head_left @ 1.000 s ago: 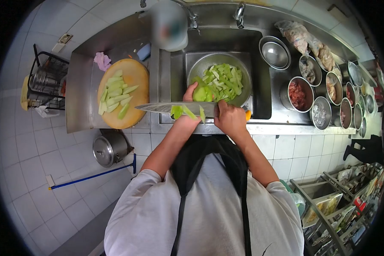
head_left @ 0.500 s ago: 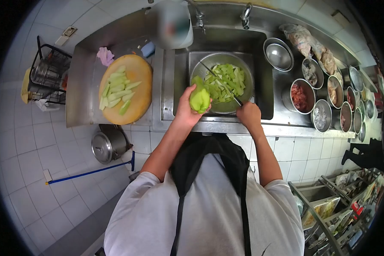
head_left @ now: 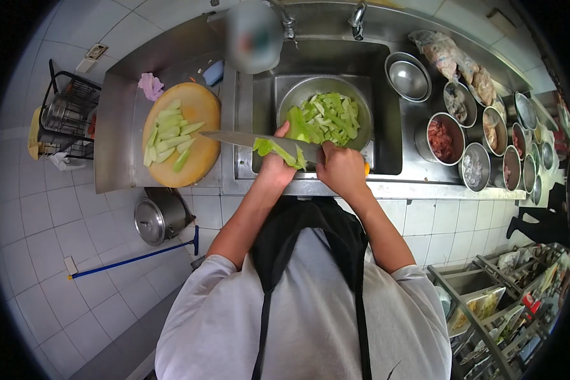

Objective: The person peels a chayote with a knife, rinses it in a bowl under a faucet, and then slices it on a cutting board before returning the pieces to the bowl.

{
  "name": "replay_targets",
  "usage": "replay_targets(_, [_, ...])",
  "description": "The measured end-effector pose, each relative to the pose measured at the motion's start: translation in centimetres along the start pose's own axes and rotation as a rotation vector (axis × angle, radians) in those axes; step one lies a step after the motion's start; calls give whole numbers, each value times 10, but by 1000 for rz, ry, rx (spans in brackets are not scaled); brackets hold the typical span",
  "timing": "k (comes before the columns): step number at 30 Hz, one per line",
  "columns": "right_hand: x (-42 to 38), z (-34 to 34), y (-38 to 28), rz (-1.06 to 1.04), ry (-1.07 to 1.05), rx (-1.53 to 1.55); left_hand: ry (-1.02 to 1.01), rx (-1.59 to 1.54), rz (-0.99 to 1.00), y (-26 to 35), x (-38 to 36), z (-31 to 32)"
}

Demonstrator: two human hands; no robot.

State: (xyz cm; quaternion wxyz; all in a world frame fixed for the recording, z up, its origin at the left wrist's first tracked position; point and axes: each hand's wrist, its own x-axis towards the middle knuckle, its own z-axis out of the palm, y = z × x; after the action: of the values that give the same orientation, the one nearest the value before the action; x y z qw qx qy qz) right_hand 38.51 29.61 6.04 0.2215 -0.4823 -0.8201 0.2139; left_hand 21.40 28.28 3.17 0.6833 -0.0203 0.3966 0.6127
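My left hand [head_left: 277, 166] is wrapped round a bright green vegetable [head_left: 296, 128], which looks like a chayote. My right hand [head_left: 343, 167] grips a large kitchen knife [head_left: 229, 137] by its handle. The blade lies across the vegetable with its tip pointing left, and a green slice rests against the blade over my left hand. Beyond both hands, cut green pieces [head_left: 334, 117] fill part of a metal bowl [head_left: 368, 120] in the sink [head_left: 394, 136]. Part of the vegetable is hidden behind the blade.
A round cutting board [head_left: 202, 168] with pale green strips [head_left: 169, 136] is on the left. Metal bowls holding meat [head_left: 441, 139] and other ingredients crowd the right counter. Faucets [head_left: 356, 22] stand behind the sink. A lidded pot [head_left: 151, 220] sits on the floor.
The knife has swung from over the bowl to lie across the vegetable, tip left. My right hand has moved left, close to my left hand, and a slice now lies at the blade.
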Motion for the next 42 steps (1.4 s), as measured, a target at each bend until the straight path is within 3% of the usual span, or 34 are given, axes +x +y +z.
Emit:
replay_targets(5, [5, 15, 17, 44, -4, -75, 24, 20, -29, 8, -8, -5])
replay_targets(8, [11, 36, 53, 155, -31, -128, -82, 106, -145, 16, -11, -16])
replay_targets(9, [13, 40, 69, 230, -48, -134, -26, 127, -138, 14, -17, -10])
replay_targets(13, [14, 36, 88, 378, -146, 45, -28, 123, -137, 14, -16, -6])
replay_targets(18, [19, 3, 43, 244, -131, 120, -61, 143, -129, 13, 8, -13])
replay_targets(21, [19, -5, 20, 112, -103, 91, 81, 92, -35, 5, 4, -1])
replay_targets(23, [18, 0, 16, 38, -89, 11, 22, 132, -81, 4, 12, -6])
replay_targets(30, [21, 13, 44, 100, -38, -26, -93, 191, -177, 9, 0, -7])
replay_targets(33, [16, 7, 37, 49, -74, -15, -2, 173, -60, 5, -8, 2])
replay_targets(37, [14, 1, 22, 4, -93, -3, -85, 167, -81, 7, 7, -7])
replay_targets(42, [17, 10, 32, 51, -62, -57, -1, 112, -108, 7, -3, -4])
